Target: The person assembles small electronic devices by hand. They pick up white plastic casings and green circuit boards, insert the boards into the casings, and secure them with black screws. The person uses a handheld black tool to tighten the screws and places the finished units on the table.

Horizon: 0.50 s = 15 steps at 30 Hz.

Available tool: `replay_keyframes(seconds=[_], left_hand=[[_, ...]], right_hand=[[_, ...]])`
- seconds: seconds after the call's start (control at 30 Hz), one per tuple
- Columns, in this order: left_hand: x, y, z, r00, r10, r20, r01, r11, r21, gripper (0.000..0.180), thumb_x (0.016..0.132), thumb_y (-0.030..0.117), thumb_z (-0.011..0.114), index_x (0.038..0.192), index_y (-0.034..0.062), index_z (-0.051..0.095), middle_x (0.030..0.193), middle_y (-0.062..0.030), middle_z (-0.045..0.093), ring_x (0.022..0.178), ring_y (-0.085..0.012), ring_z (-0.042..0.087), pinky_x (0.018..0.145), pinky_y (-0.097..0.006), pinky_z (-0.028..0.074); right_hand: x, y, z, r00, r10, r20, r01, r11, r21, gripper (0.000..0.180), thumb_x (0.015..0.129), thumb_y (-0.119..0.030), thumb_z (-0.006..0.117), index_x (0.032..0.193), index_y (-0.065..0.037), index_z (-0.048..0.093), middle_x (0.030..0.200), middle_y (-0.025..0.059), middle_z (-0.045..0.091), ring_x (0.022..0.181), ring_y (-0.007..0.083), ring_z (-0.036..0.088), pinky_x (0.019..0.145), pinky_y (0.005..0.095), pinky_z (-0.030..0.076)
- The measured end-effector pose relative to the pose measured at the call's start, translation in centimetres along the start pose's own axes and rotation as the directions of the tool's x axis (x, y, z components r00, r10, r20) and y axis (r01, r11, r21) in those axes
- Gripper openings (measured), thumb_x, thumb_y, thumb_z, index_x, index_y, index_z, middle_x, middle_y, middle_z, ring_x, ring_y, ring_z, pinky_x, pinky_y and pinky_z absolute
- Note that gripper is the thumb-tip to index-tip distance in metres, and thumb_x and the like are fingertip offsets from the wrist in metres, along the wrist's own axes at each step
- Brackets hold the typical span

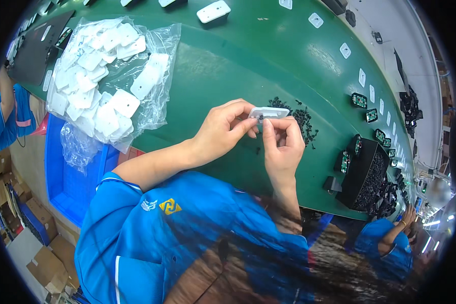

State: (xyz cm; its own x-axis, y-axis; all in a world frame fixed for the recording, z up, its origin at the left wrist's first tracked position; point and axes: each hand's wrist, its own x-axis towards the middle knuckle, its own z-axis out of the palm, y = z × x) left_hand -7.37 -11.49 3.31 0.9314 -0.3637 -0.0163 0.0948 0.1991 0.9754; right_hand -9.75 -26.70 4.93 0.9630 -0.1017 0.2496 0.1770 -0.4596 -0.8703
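Observation:
Over the green table I hold a white plastic cover (274, 110), a shallow rounded piece, between both hands. My left hand (220, 127) is closed on its left end with thumb and fingers. My right hand (283, 144) is closed at the right end, its thumb tip pressed against the near side. Something small and dark shows at the cover's near edge by the thumb tips; its exact shape is too small to tell. Just beyond and right of my hands lies a loose pile of small black parts (303, 122), partly hidden by the cover and right hand.
A clear plastic bag (162, 96) with many white covers (124, 103) lies at left, above a blue bin (66, 187). At right, a black box (359, 185) holds small black parts, near green circuit boards (358, 101). White pieces (345, 50) line the far edge. Other people sit at both sides.

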Motion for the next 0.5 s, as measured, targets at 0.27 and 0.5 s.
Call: replay_keyframes(seconds=[0.27, 0.5], left_hand=[[-0.24, 0.15, -0.17, 1.0, 0.01, 0.003, -0.01, 0.999, -0.051, 0.011, 0.091, 0.001, 0.053, 0.101, -0.0049, 0.054, 0.095, -0.0094, 0.057, 0.078, -0.0141, 0.061, 0.07, -0.025, 0.052], [-0.28, 0.32, -0.15, 0.993, -0.11, 0.038, 0.114, 0.987, -0.114, 0.011, 0.093, 0.006, 0.052, 0.101, -0.0022, 0.053, 0.084, -0.0069, 0.06, 0.074, -0.0126, 0.062, 0.069, -0.024, 0.051]], right_hand=[[-0.04, -0.25, -0.02, 0.999, -0.046, 0.013, 0.046, 0.999, 0.019, 0.01, 0.081, -0.003, 0.068, 0.081, -0.002, 0.058, 0.072, 0.0038, 0.053, 0.06, 0.0098, 0.047, 0.05, 0.0227, 0.037], [0.32, -0.46, -0.29, 0.965, -0.263, -0.018, 0.258, 0.954, -0.15, 0.01, 0.078, -0.002, 0.068, 0.083, -0.001, 0.059, 0.074, 0.0086, 0.056, 0.065, 0.0204, 0.053, 0.054, 0.0296, 0.043]])
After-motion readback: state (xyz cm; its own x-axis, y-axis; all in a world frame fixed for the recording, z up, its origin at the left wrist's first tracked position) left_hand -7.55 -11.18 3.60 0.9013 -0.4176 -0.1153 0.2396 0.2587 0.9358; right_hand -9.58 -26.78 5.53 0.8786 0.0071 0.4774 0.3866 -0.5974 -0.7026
